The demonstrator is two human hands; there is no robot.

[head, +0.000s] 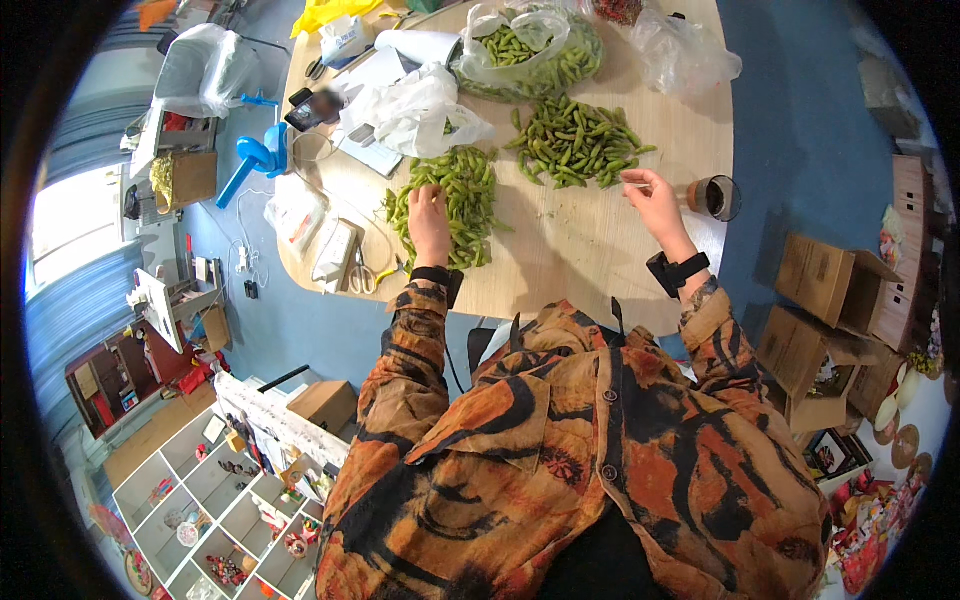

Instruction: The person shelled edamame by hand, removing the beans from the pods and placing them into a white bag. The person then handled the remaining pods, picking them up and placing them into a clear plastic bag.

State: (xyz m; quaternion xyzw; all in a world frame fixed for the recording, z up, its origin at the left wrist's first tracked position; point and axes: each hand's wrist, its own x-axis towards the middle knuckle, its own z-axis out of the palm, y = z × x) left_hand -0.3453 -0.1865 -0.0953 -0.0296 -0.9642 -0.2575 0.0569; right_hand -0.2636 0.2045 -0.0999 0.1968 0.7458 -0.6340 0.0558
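Two piles of green soybean pods lie on a light wooden table (555,274). My left hand (430,221) rests on the left pile (469,202), fingertips bent down among the pods; whether it grips one cannot be told. My right hand (651,196) hovers just right of the right pile (577,142), thumb near the fingers, and whether something small is between them is unclear. Behind the piles stands an open clear plastic bag of pods (525,56). A white plastic bag (420,112) touches the back of the left pile.
A glass with dark contents (715,198) stands near the right edge. Scissors (362,274) and yellow-handled pliers (394,271) lie at the front left, beside a white box (335,255). Farther back are a phone (304,112), papers and a crumpled clear bag (682,56).
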